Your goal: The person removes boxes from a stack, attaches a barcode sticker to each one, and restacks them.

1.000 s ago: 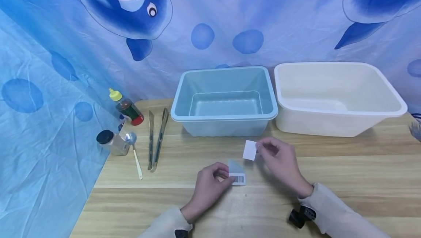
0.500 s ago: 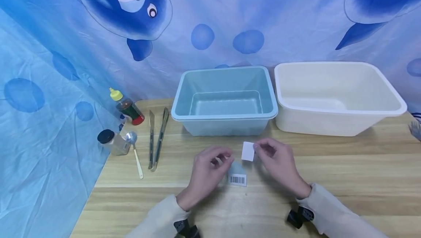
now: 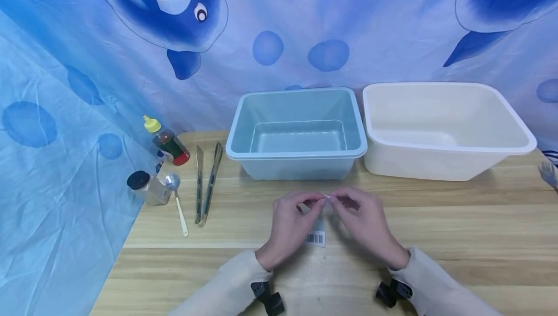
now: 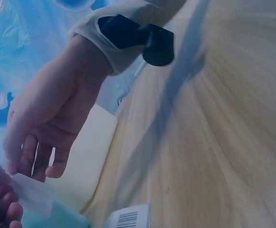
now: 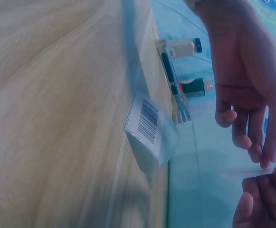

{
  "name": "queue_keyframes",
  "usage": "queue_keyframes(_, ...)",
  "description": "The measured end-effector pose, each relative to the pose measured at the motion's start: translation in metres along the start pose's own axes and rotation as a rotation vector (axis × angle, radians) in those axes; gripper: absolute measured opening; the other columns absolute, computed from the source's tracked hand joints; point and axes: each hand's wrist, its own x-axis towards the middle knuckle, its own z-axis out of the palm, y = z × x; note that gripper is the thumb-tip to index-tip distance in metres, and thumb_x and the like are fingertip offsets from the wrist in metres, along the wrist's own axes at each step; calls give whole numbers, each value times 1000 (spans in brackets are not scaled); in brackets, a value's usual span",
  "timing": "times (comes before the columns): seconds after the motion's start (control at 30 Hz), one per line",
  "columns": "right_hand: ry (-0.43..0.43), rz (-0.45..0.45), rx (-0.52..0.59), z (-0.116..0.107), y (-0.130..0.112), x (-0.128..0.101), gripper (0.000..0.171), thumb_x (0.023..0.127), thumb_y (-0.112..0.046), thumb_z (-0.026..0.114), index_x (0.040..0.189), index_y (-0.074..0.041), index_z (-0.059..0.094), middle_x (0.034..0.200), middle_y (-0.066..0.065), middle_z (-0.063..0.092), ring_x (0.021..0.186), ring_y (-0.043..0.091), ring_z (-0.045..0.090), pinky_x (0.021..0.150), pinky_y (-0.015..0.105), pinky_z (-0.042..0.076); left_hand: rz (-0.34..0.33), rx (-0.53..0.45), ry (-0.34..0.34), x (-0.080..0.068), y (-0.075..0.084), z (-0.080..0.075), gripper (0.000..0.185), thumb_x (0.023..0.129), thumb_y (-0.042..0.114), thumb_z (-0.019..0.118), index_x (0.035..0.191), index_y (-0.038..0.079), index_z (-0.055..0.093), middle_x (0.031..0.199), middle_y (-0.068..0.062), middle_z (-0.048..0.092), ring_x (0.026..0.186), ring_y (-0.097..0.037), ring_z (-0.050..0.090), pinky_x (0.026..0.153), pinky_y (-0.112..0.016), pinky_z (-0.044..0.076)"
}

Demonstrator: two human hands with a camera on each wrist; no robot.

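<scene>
Both the left hand (image 3: 289, 221) and right hand (image 3: 364, 221) pinch a small white slip (image 4: 33, 194) above the barcode packet (image 3: 316, 238) near the table's (image 3: 457, 219) front middle, probably mid-peel; separating it next calls for steady opposing pulls.

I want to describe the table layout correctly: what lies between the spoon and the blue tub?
In the head view, a pair of metal tongs lies on the table between the spoon and the blue tub, with its length running front to back.
</scene>
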Motion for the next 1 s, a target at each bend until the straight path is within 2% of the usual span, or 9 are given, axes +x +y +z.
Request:
queue_keyframes(0.17,21,-169,11,2,1,-2,17,82,3,71,93,-9,73,91,0,74,79,5,66,71,21,57,-107,-97,3,1,2,-1,10,87,20,71,93,14,77,85,2,75,72,-6,65,62,-20,53)
queue_keyframes(0.37,35,-324,-34,2,1,-2,16,79,2,74,92,-8,73,91,5,74,78,10,67,70,21,56,-258,-234,1,3,2,-2,12,86,22,73,89,12,78,88,-3,76,70,-9,66,63,-20,52)
queue_keyframes(0.57,44,-388,-83,4,-1,-2,16,76,-1,76,90,-9,74,91,3,73,83,16,69,83,12,50,-293,-269,-34,4,-1,-6,8,85,13,71,88,9,78,87,-7,76,71,-10,67,62,-18,51)
queue_keyframes(0.7,34,-401,-91,3,1,0,18,74,-2,79,90,-9,74,91,4,72,84,17,68,83,11,50,-300,-263,-40,4,-2,-9,8,84,10,70,87,7,77,86,-8,76,70,-10,66,62,-19,52)
queue_keyframes(0.83,66,-374,-101,-1,4,1,20,73,-1,80,90,-8,73,89,4,72,79,14,66,73,15,53,-302,-265,-26,3,-5,-11,7,83,10,72,87,7,77,85,-9,75,68,-9,64,62,-20,52)
queue_keyframes(0.9,87,-319,-84,-4,6,3,19,74,1,79,90,-7,72,87,4,72,77,11,65,68,17,54,-302,-270,-17,2,-7,-13,6,83,10,72,87,7,77,85,-9,75,67,-9,63,61,-20,52)
queue_keyframes(1.0,81,-174,-30,-8,8,4,18,78,1,76,94,-7,71,88,3,71,77,6,64,67,18,55,-294,-273,-7,1,-10,-17,6,83,9,73,87,7,77,85,-10,75,67,-9,62,61,-19,51)
